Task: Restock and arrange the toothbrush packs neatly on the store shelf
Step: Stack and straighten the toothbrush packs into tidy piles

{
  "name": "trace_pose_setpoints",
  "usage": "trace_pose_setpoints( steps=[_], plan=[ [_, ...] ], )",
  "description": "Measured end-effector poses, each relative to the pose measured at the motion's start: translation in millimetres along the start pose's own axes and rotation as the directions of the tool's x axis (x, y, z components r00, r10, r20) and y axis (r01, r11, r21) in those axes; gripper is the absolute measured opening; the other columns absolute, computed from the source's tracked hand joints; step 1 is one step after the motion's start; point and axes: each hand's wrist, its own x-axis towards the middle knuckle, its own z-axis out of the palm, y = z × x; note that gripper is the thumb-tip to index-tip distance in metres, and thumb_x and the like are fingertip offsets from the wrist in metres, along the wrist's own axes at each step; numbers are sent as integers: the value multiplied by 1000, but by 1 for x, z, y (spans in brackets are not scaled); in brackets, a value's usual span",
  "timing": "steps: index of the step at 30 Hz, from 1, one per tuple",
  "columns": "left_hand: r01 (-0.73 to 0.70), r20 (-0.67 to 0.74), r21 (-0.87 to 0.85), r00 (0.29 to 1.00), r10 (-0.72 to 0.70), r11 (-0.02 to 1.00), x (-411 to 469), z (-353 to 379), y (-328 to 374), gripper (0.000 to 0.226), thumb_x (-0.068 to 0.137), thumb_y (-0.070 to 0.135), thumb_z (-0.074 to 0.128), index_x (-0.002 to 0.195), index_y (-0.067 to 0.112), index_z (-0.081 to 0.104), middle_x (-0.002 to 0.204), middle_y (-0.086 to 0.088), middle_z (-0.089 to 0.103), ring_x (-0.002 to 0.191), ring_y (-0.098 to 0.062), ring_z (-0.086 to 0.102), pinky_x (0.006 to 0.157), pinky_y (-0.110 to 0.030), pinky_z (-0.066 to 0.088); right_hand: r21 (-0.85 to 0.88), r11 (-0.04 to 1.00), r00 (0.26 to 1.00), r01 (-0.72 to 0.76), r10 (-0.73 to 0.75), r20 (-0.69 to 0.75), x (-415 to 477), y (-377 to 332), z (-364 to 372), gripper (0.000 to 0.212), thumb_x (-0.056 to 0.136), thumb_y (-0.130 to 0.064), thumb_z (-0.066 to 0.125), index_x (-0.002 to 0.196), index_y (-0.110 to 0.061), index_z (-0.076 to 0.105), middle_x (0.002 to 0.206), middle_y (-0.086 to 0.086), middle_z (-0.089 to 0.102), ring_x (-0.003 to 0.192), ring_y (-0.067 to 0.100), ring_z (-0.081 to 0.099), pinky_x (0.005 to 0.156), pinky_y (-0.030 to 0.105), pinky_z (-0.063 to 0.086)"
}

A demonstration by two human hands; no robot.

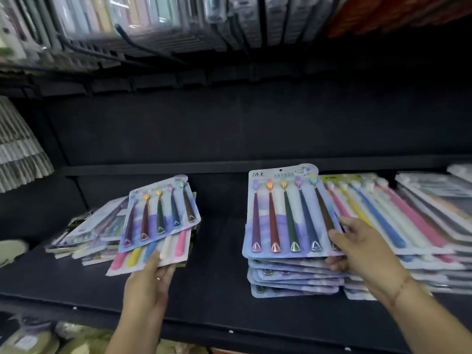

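Now our left hand (149,284) pinches the lower edge of a pastel-handled pack (153,254), with a dark-handled pack (161,213) lying askew on it, beside a loose pile (86,233) on the black shelf (217,251). Our right hand (360,251) grips the lower right corner of the top pack (286,213) on a purple stack (293,277), just beside a pastel stack (398,218).

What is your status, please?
Left hand holds pastel-handled toothbrush pack. Right hand grips top dark-handled toothbrush pack on purple stack. Untidy pack pile left.
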Motion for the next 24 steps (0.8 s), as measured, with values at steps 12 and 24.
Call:
trace_pose_setpoints(
  steps=[12,24],
  plan=[
    [39,119,-53,992,-32,998,-48,17,-17,34,98,9,53,131,3,56,116,-10,70,79,-11,73,64,-25,60,-806,587,988,78,-155,-17,-1,-2,7,31,99,-37,48,126,-23,42,71,-3,53,66,23,57,56,31,43],
    [-60,66,-52,996,63,997,-87,0,-10,37,84,2,62,121,3,56,74,0,75,64,-12,72,55,-28,59,-359,861,910,360,-240,338,-23,-49,108,44,94,-45,55,129,-18,51,91,3,66,81,15,59,77,28,48]
  ],
)
